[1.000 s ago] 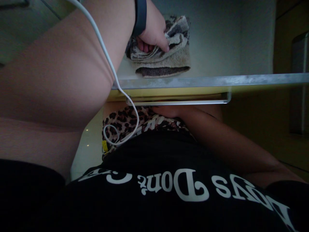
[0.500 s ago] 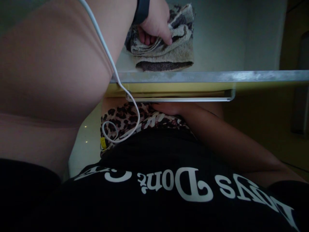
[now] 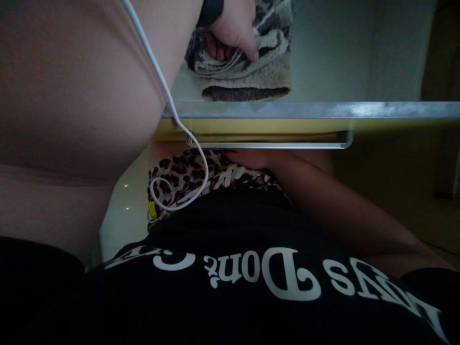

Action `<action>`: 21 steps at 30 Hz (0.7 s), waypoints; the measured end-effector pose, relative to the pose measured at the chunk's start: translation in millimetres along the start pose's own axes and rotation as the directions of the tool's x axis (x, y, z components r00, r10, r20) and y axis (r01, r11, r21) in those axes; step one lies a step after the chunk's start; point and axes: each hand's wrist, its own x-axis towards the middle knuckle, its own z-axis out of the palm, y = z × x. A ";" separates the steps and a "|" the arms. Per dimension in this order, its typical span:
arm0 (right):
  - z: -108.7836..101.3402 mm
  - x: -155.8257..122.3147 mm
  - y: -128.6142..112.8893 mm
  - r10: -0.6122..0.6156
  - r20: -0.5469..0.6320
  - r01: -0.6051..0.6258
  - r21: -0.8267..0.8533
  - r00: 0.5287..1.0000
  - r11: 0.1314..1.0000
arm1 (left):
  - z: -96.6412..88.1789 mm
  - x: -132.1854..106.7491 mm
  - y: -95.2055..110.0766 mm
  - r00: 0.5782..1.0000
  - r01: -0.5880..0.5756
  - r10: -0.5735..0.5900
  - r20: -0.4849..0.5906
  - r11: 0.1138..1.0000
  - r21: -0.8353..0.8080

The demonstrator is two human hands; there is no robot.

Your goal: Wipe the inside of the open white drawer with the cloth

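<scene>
My left hand (image 3: 235, 31), with a dark band on its wrist, is at the top of the view on a folded beige and dark-patterned towel (image 3: 276, 64). Its fingers are curled into the folds and the thumb presses on the cloth. The towel lies on a pale surface (image 3: 330, 57) just behind its metal front edge. My right hand (image 3: 249, 159) rests low on my lap, on leopard-print cloth (image 3: 176, 165), below the table edge. It looks flat and holds nothing I can see; its fingertips are partly hidden.
The grey metal edge (image 3: 305, 109) crosses the view, with a yellowish front and a silver handle (image 3: 266, 145) beneath it. A white cable (image 3: 154, 64) hangs over my left arm and loops onto my lap, near a yellow tag (image 3: 152, 210). Pale floor shows at the left.
The view has shifted slightly, so the towel and table edge sit a little higher. My left hand keeps its hold on the towel, and my right hand has not visibly moved.
</scene>
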 end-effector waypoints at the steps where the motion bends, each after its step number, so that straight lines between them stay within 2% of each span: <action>1: 0.1 0.0 -0.6 -0.010 -0.003 0.010 0.001 1.000 1.000 | 0.6 0.3 0.2 1.000 -0.001 0.001 -0.003 1.000 -0.014; 7: 0.3 -1.2 -3.8 0.072 0.025 -0.071 -0.024 0.997 0.997 | 2.3 -1.4 1.5 1.000 0.008 -0.008 0.000 0.999 -0.050; 14: 1.2 0.6 -1.4 0.052 0.048 -0.051 -0.031 0.997 0.998 | 1.0 -1.9 1.9 1.000 0.008 -0.008 -0.007 0.999 -0.036; 21: -0.6 -2.3 -7.1 0.082 0.059 -0.082 -0.013 0.995 0.997 | -0.1 -0.6 -0.7 1.000 -0.002 0.001 -0.011 0.999 -0.039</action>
